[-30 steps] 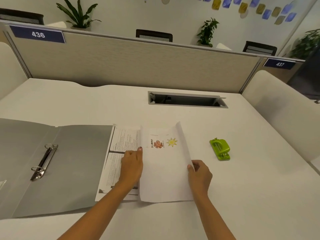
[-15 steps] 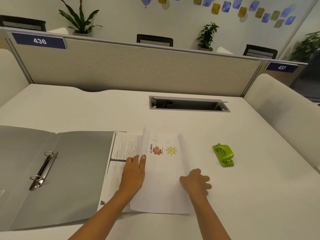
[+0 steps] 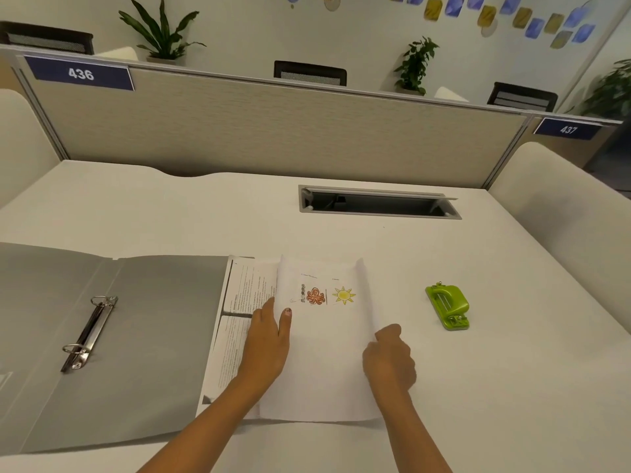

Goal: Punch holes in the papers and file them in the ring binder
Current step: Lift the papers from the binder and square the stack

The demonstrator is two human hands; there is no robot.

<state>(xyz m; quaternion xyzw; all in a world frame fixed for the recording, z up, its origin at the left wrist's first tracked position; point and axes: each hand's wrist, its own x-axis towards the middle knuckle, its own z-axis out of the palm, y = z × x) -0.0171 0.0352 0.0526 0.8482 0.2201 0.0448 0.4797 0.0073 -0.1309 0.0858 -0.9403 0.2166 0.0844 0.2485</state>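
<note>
Head view, single frame. I see a white desk [image 3: 444, 387] with a beige fabric partition [image 3: 273, 131] along its far edge and a grey rectangular cable slot [image 3: 377, 202] set into the top.

The grey ring binder [image 3: 119, 336] lies open and flat at the left of the desk; its metal two-ring mechanism [image 3: 89, 331] sits on the spine, and both rings look closed. Just right of the binder, overlapping its right cover edge, lies a stack of white printed text sheets [image 3: 239, 302].

On top of that stack, shifted to the right, is a white sheet with an orange octopus and a yellow sun drawn on it [image 3: 327, 353]. Its left and right edges curl up slightly; the middle rests on the desk.

My left hand [image 3: 268, 343] lies flat, fingers together and extended, across the left edge of the drawing sheet and the text stack beneath; thumb on the drawing sheet. It presses, it does not grasp. My right hand [image 3: 389, 360] is curled at the sheet's right edge, fingers folded loosely around that edge; I cannot tell how firmly it pinches.

The small lime-green plastic hole punch [image 3: 448, 307] stands on the desk to the right of the sheet, well apart from both hands, untouched.
</note>
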